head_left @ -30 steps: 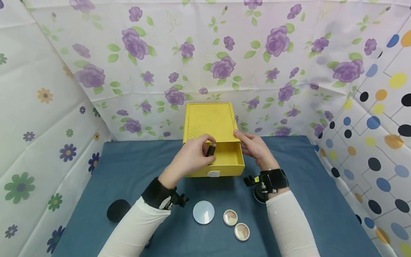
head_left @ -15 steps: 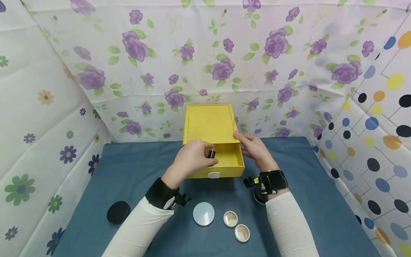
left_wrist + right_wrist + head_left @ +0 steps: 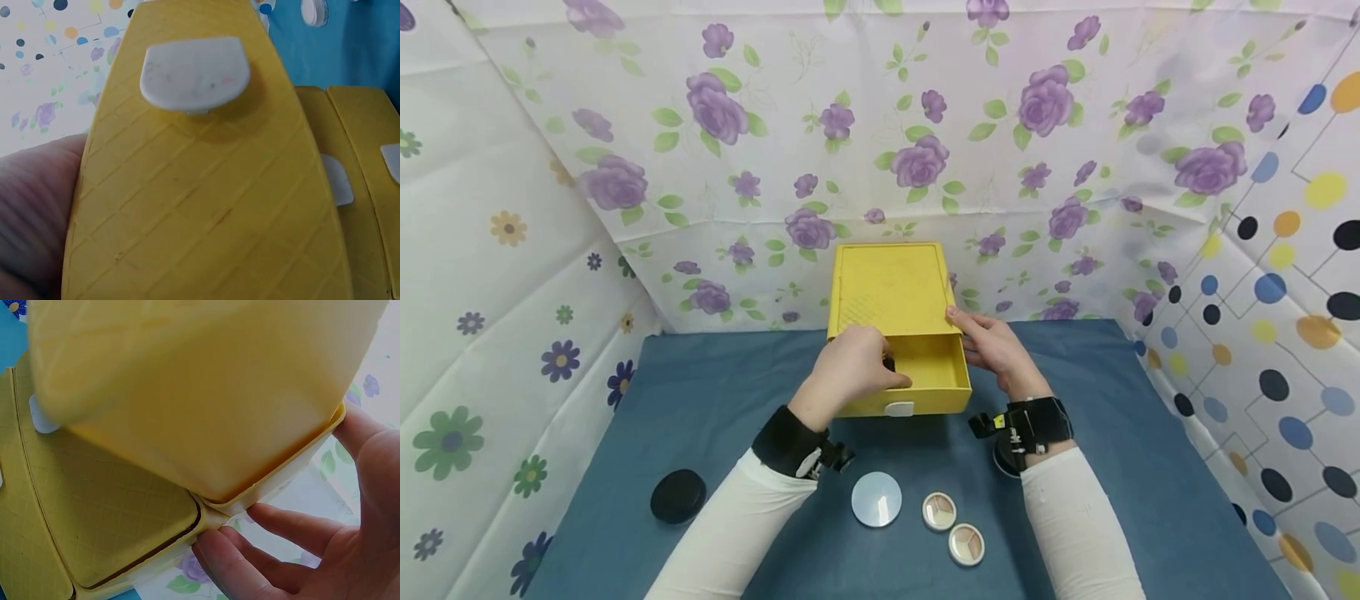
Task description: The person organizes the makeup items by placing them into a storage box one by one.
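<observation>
A yellow drawer cabinet (image 3: pixel 891 283) stands against the back cloth with its top drawer (image 3: pixel 936 367) pulled out. Reaching in over the drawer's left part, my left hand (image 3: pixel 848 367) holds a small black tube (image 3: pixel 889 364), mostly hidden by the fingers. In the left wrist view, the drawer front with its white tab handle (image 3: pixel 195 74) hides most of that hand (image 3: pixel 37 219). My right hand (image 3: pixel 996 350) rests on the cabinet's right front corner. In the right wrist view, its thumb lies at the top edge and its fingers (image 3: pixel 294 531) touch the side.
On the blue cloth (image 3: pixel 760 383) lie a pale round disc (image 3: pixel 876 499), two small round compacts with several shades (image 3: pixel 938 511) and a black round case (image 3: pixel 677 496) at left. Another dark round thing (image 3: pixel 1004 457) is partly under the right wrist.
My left hand has moved slightly right and lowered the black tube deeper into the drawer, so less of it shows. The right hand keeps its place on the cabinet.
</observation>
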Demonstrator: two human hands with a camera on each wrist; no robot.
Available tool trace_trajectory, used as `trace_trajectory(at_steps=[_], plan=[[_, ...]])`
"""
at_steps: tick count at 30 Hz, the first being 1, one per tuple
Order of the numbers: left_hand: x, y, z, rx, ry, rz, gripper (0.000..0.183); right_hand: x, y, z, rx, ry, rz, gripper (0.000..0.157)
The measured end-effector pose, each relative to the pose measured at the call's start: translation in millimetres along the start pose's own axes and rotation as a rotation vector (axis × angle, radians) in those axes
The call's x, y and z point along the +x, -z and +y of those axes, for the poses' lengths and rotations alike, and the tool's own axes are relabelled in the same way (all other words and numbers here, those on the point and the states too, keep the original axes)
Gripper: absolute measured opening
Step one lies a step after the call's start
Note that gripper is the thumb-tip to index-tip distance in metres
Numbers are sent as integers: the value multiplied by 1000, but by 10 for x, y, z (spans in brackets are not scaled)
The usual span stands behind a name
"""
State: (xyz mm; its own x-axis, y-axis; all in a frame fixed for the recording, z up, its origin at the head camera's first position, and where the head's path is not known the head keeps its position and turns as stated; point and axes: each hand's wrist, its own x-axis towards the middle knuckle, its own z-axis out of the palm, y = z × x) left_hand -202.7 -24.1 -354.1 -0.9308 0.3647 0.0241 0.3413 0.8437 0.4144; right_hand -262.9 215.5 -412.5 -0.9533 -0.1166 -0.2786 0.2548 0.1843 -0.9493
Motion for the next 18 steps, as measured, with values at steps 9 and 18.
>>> trace_trajectory(at_steps=[9, 18], plan=[[8, 19, 23, 81, 70, -45, 35, 6, -3, 2, -17, -6, -2, 99], [6, 32, 11, 95, 94, -56, 36, -8, -2, -7, -22, -5, -2, 99]])
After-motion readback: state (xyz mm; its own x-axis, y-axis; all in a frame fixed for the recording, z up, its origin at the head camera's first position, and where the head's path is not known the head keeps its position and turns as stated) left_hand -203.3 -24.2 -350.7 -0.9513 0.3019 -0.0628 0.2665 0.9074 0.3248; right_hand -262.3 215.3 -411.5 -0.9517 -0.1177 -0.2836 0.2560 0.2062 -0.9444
